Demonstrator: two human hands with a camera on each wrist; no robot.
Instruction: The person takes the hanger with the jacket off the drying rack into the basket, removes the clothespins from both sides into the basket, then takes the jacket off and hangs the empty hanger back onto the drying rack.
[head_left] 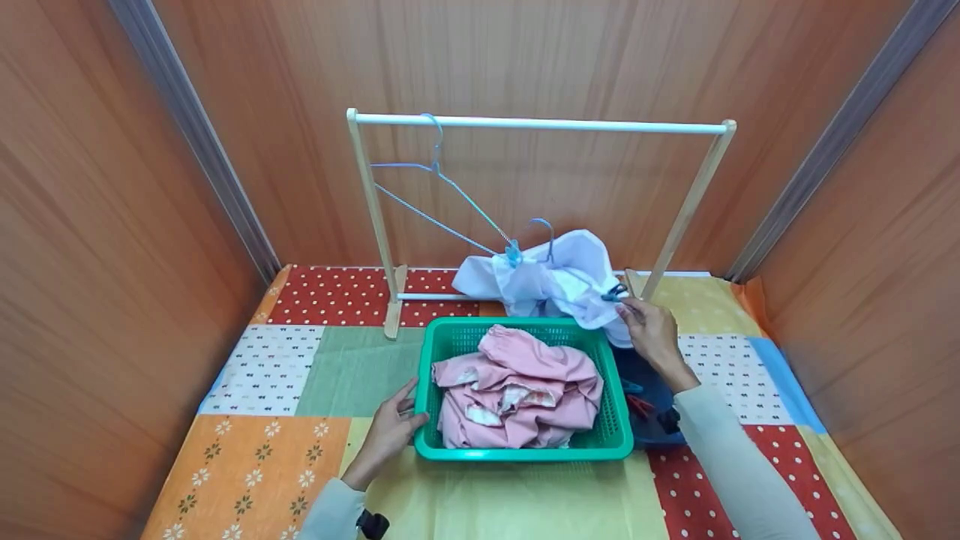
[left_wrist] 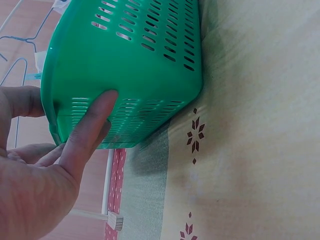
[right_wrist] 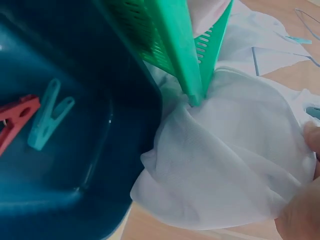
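Observation:
My right hand point(head_left: 654, 334) pinches a dark clothespin point(head_left: 613, 292) at the right edge of a white cloth point(head_left: 525, 281). That cloth lies bunched behind the green basket point(head_left: 525, 454), and a light blue clothespin point(head_left: 513, 253) sits on its left part. From the cloth rises the hook of a blue wire hanger point(head_left: 550, 232). My left hand point(head_left: 391, 427) grips the basket's left rim; in the left wrist view its fingers point(left_wrist: 92, 122) lie against the outer wall. Crumpled pink and white fabric point(head_left: 517, 390) fills the basket.
A dark blue tub point(right_wrist: 85, 185) beside the basket holds a red clothespin point(right_wrist: 17, 117) and a teal clothespin point(right_wrist: 47, 117). Behind stands a white-barred drying rack point(head_left: 540, 123), with another wire hanger point(head_left: 439, 142) on its left. Wood panels enclose the patchwork-covered table point(head_left: 247, 442).

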